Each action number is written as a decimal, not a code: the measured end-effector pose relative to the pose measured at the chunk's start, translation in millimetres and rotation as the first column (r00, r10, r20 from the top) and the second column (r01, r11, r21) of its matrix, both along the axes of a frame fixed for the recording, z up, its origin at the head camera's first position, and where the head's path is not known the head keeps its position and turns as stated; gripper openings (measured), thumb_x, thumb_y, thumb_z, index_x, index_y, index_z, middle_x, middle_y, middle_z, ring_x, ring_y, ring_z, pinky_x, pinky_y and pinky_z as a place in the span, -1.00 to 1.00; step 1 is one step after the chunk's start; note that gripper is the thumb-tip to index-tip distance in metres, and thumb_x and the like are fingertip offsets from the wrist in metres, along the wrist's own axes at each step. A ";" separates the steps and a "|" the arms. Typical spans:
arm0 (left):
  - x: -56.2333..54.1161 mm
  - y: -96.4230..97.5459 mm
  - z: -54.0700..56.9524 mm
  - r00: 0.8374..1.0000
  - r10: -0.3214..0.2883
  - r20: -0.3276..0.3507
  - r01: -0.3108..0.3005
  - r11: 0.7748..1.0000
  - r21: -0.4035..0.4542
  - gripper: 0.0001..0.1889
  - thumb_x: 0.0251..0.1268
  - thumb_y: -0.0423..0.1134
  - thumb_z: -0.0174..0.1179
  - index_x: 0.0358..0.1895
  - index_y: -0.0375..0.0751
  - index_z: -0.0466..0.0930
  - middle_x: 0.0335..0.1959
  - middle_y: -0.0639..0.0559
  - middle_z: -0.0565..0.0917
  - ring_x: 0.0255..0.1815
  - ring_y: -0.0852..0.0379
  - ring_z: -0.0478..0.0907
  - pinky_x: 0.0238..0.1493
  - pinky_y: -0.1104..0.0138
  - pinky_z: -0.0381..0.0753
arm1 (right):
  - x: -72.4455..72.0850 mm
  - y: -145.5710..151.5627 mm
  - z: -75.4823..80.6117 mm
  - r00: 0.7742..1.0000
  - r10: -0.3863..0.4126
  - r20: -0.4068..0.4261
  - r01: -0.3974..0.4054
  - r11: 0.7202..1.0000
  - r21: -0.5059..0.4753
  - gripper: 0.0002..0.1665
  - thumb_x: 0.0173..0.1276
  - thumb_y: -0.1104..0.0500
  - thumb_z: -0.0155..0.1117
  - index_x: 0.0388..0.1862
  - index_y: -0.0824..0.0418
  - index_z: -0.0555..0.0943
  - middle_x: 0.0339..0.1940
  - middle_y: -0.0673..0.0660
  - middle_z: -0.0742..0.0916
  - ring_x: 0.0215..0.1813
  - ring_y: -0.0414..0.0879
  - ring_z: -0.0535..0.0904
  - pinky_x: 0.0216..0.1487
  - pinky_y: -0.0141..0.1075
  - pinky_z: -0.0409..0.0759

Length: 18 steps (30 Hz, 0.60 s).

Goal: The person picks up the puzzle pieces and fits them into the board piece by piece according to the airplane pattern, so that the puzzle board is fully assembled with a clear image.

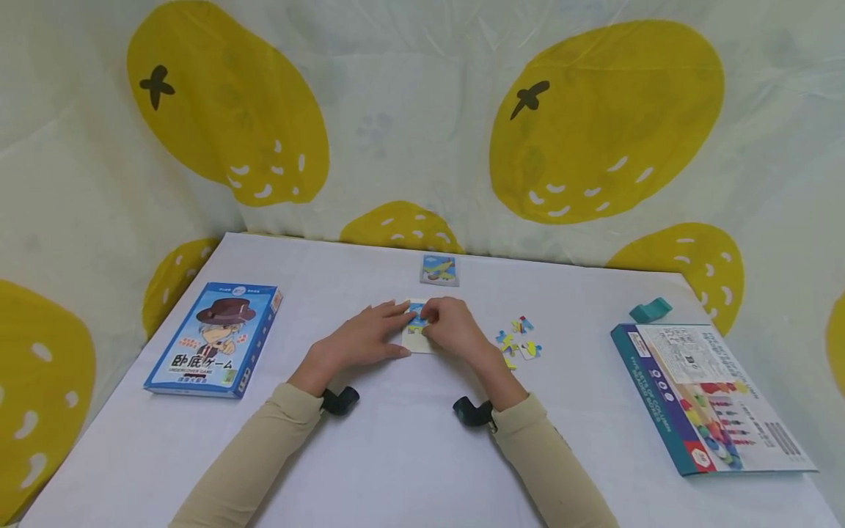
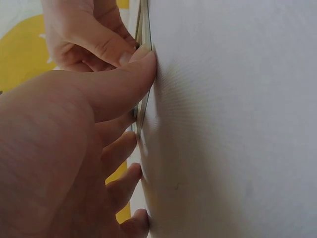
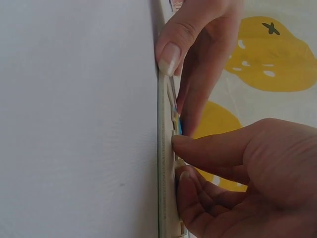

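Observation:
A small pale puzzle board (image 1: 414,345) lies on the white table, with blue and yellow jigsaw pieces (image 1: 416,309) set into its upper part. My left hand (image 1: 370,336) rests across its left side, fingers stretched out, and the thumb touches the lower edge in the left wrist view. From the right, my right hand (image 1: 455,330) bends its fingers over the board. In the right wrist view its thumb and index finger pinch a puzzle piece at the board's surface; most of that piece is hidden. Several loose jigsaw pieces (image 1: 528,350) lie right of this hand.
Beyond the board lies a picture tile (image 1: 439,271) showing a yellow airplane. A blue game box (image 1: 214,341) is at the left. On the right are a bead-set box (image 1: 716,403) and a small teal object (image 1: 650,310). A lemon-patterned cloth (image 1: 409,110) hangs behind the table.

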<state>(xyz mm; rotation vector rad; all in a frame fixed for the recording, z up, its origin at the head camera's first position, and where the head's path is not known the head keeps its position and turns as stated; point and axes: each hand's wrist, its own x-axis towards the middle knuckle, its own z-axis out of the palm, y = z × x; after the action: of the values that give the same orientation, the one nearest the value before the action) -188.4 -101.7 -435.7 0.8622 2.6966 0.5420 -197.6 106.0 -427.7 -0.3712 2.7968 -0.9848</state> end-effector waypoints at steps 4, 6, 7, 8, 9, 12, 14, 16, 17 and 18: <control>0.3 0.3 1.2 1.000 -0.010 -0.002 0.010 1.000 0.014 -0.22 0.33 0.13 0.24 0.55 0.06 0.17 0.61 0.05 0.16 0.66 -0.08 -0.01 0.58 -0.15 0.02 | 0.0 -0.8 -1.1 1.000 -0.021 -0.012 0.021 1.000 -0.002 -0.78 0.23 0.29 0.40 -0.12 0.25 0.73 -0.30 0.10 0.71 -0.22 -0.05 0.53 -0.12 -0.23 0.55; 0.6 0.3 1.7 1.000 -0.013 -0.007 0.014 1.000 0.015 -0.22 0.33 0.13 0.24 0.55 0.06 0.18 0.61 0.04 0.16 0.65 -0.09 -0.01 0.57 -0.17 0.03 | -0.1 -0.8 -1.7 1.000 -0.027 -0.015 0.027 1.000 -0.008 -0.78 0.23 0.29 0.40 -0.13 0.25 0.73 -0.31 0.10 0.71 -0.22 -0.05 0.53 -0.13 -0.24 0.55; 0.6 0.4 1.7 1.000 -0.015 -0.011 0.015 1.000 0.013 -0.23 0.33 0.13 0.24 0.55 0.06 0.18 0.61 0.04 0.16 0.65 -0.09 0.00 0.57 -0.17 0.04 | 0.0 -0.8 -1.9 0.999 -0.030 -0.017 0.030 0.999 -0.012 -0.79 0.23 0.29 0.40 -0.13 0.25 0.73 -0.31 0.10 0.70 -0.23 -0.05 0.53 -0.14 -0.24 0.55; 0.8 0.3 1.5 1.000 -0.015 -0.015 0.015 1.000 0.009 -0.23 0.33 0.13 0.23 0.55 0.06 0.18 0.61 0.04 0.16 0.65 -0.09 0.00 0.57 -0.17 0.04 | -0.2 -0.7 -2.3 0.999 -0.031 -0.020 0.031 0.999 -0.014 -0.79 0.23 0.29 0.40 -0.13 0.25 0.72 -0.32 0.10 0.70 -0.23 -0.05 0.53 -0.15 -0.25 0.54; 0.9 0.3 1.5 1.000 -0.014 -0.019 0.014 1.000 0.007 -0.23 0.34 0.13 0.23 0.55 0.06 0.19 0.61 0.04 0.16 0.65 -0.09 0.00 0.57 -0.17 0.04 | -0.3 -0.6 -2.6 0.999 -0.034 -0.021 0.034 0.999 -0.017 -0.79 0.23 0.28 0.40 -0.13 0.24 0.72 -0.32 0.10 0.70 -0.23 -0.05 0.52 -0.17 -0.26 0.53; 1.7 0.7 1.4 1.000 -0.009 -0.017 0.009 1.000 0.006 -0.23 0.34 0.13 0.23 0.55 0.06 0.19 0.61 0.04 0.16 0.65 -0.09 0.00 0.57 -0.16 0.04 | -0.8 -0.4 -4.0 0.998 -0.049 -0.024 0.049 0.999 -0.022 -0.80 0.22 0.27 0.42 -0.15 0.23 0.72 -0.34 0.09 0.69 -0.25 -0.06 0.52 -0.21 -0.28 0.51; 2.3 1.0 1.3 1.000 -0.004 -0.011 0.004 1.000 0.005 -0.24 0.34 0.13 0.23 0.55 0.06 0.18 0.61 0.05 0.15 0.65 -0.09 0.00 0.57 -0.16 0.03 | -1.2 -0.3 -4.6 0.998 -0.059 -0.028 0.058 0.998 -0.021 -0.81 0.21 0.26 0.44 -0.18 0.23 0.72 -0.35 0.09 0.68 -0.26 -0.06 0.52 -0.23 -0.28 0.51; 3.1 1.3 1.0 1.000 -0.002 -0.009 0.002 1.000 0.006 -0.24 0.35 0.13 0.22 0.54 0.05 0.19 0.61 0.05 0.15 0.65 -0.09 -0.01 0.57 -0.17 0.03 | -1.3 -0.4 -4.9 0.998 -0.064 -0.028 0.064 0.998 -0.020 -0.83 0.20 0.25 0.45 -0.21 0.22 0.71 -0.35 0.09 0.68 -0.27 -0.06 0.52 -0.23 -0.27 0.51; 3.4 1.4 0.7 1.000 0.000 -0.008 0.000 1.000 0.002 -0.24 0.35 0.14 0.22 0.55 0.06 0.18 0.61 0.05 0.14 0.65 -0.09 -0.01 0.57 -0.17 0.03 | -1.3 -0.5 -5.0 0.997 -0.064 -0.032 0.063 0.998 -0.018 -0.83 0.20 0.24 0.46 -0.22 0.22 0.71 -0.35 0.09 0.68 -0.27 -0.06 0.52 -0.22 -0.27 0.51; 3.6 1.6 0.6 1.000 0.001 -0.010 -0.001 1.000 0.003 -0.25 0.35 0.14 0.22 0.54 0.05 0.19 0.61 0.05 0.14 0.65 -0.09 -0.01 0.57 -0.18 0.03 | -1.0 -0.5 -4.9 0.998 -0.063 -0.030 0.063 0.998 -0.018 -0.84 0.20 0.25 0.45 -0.22 0.22 0.71 -0.35 0.09 0.68 -0.27 -0.06 0.52 -0.22 -0.27 0.51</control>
<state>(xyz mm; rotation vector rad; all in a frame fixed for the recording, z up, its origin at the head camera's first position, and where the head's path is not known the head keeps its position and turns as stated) -184.8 -100.1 -435.1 0.8674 2.7061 0.5439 -198.6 105.5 -432.6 -0.3043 2.8458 -1.0252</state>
